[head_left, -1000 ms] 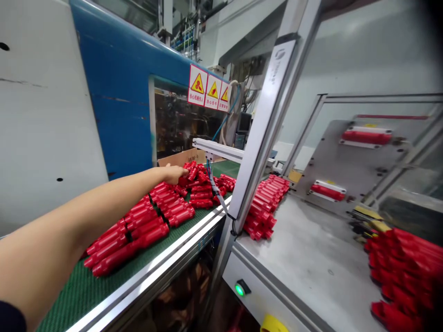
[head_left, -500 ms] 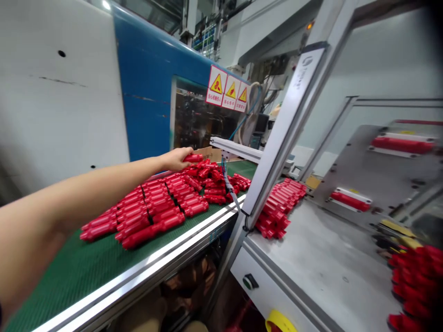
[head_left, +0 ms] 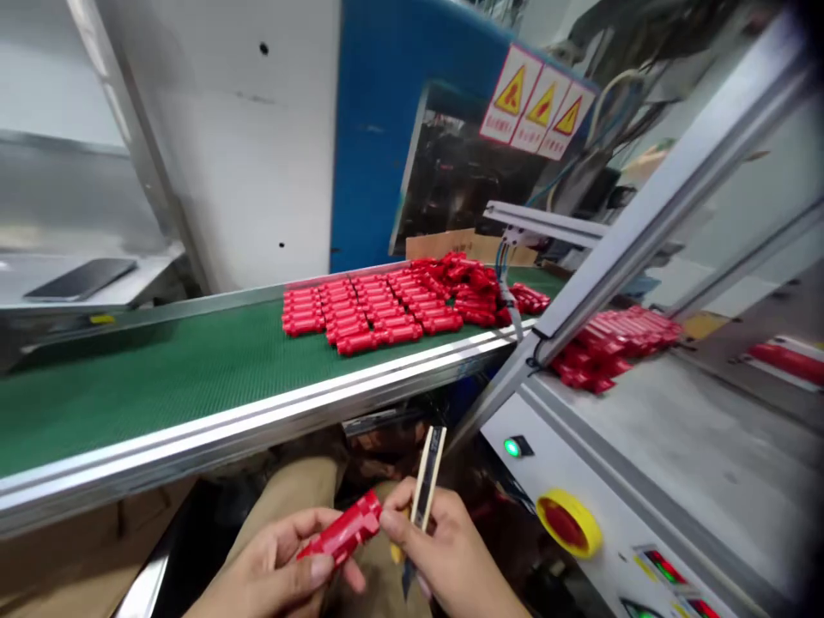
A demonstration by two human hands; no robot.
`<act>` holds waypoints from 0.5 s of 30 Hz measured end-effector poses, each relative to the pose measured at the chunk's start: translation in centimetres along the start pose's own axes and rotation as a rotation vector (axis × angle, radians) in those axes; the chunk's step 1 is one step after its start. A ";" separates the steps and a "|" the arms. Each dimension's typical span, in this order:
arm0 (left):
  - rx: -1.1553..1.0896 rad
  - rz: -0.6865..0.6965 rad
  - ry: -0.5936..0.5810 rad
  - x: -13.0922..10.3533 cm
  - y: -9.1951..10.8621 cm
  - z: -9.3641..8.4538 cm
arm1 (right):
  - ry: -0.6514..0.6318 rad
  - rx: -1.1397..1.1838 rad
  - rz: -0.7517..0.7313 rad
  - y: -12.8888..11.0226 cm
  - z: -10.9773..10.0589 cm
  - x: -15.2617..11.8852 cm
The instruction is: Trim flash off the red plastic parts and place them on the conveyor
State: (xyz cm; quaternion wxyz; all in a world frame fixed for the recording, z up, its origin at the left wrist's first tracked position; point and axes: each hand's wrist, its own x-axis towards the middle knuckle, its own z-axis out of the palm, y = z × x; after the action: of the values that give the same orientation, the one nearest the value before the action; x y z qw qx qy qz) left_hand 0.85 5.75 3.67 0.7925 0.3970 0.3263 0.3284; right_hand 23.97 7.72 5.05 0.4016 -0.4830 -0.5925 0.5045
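Observation:
Low in the view, above the person's lap, my left hand [head_left: 276,571] is closed around a red plastic part [head_left: 344,530], which lies tilted with its far end up to the right. Just right of it, my right hand [head_left: 438,536] grips a utility knife [head_left: 427,476] with a pale handle, its dark tip pointing down. The right fingertips are close to the end of the red part; whether they touch it I cannot tell. Rows of similar red parts [head_left: 377,309] lie on the green conveyor belt [head_left: 193,369], with a looser heap at their right end.
A metal post [head_left: 644,197] slants up between the belt and a grey worktable [head_left: 682,429] bearing more red parts [head_left: 605,348]. A yellow-ringed button [head_left: 570,522] sits on the table's front. A phone [head_left: 82,280] lies on a ledge at left.
The view has swung left and down. My left hand has come back from the heap on the belt to the lap with a red part. My right hand and the knife have come into view.

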 end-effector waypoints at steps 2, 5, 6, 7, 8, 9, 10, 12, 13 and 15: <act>-0.006 0.017 0.062 -0.8 -1.2 -1.2 | 0.000 -0.036 0.030 -0.1 1.5 -0.2; 0.045 0.027 0.202 -1.0 -1.6 -2.6 | 0.096 -0.051 0.063 0.0 3.5 -0.6; 0.056 0.032 0.258 -1.0 -1.6 -3.0 | 0.130 -0.054 0.067 0.0 4.1 -0.7; 0.057 0.046 0.309 -1.0 -1.6 -3.3 | 0.157 -0.060 0.068 0.0 4.7 -0.6; 0.048 0.066 0.350 -1.1 -1.5 -3.7 | 0.177 -0.067 0.066 -0.1 5.3 -0.5; 0.033 0.089 0.385 -1.2 -1.3 -4.0 | 0.192 -0.075 0.064 -0.1 5.8 -0.4; 0.017 0.116 0.416 -1.3 -1.2 -4.3 | 0.203 -0.084 0.061 -0.2 6.4 -0.1; -0.004 0.170 0.480 -1.6 -0.9 -5.0 | 0.218 -0.097 0.056 -0.1 7.6 0.4; -0.007 0.191 0.515 -1.8 -0.8 -5.3 | 0.225 -0.101 0.055 0.0 8.3 0.7; 0.001 0.229 0.574 -2.0 -0.7 -5.8 | 0.241 -0.105 0.053 0.5 9.5 1.2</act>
State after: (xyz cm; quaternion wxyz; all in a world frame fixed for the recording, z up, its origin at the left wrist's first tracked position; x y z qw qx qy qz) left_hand -4.60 6.23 0.87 0.6257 0.3226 0.4902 0.5140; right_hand 14.60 6.92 2.94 0.4305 -0.5759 -0.5526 0.4215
